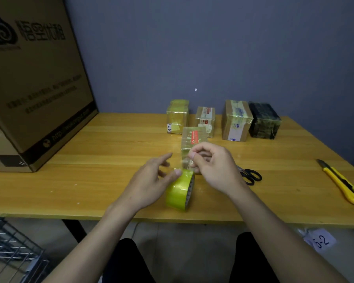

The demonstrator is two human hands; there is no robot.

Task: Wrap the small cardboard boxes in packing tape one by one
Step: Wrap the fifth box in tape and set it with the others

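Standing on its edge nearest the person, the roll of yellow-green packing tape (180, 189) is sitting on the wooden table (102, 152) directly under both hands, probably so the strip can be peeling upward off the top. Over the roll's left side the left hand (151, 180) is reaching in with fingers spread and fairly straight, its thumb tip touching the roll's upper edge; it looks to be steadying the roll rather than gripping it. Above and just right of the roll, the right hand (215, 166) is curling its fingers and pinching what appears to be the free end of a clear tape strip (185, 158), drawing it up. Just beyond the right hand's fingertips, the small cardboard box with a red label (193, 139) is waiting, close enough for the strip to be laid on it; whether the tape is touching it already I cannot tell. Farther past the hands, four other boxes (236, 121) are standing in a row by the wall, looking shiny with tape. Right of the right hand, black-handled scissors (250, 176) are lying within reach, likely for cutting, and a yellow utility knife (340, 182) is resting well off to the right.
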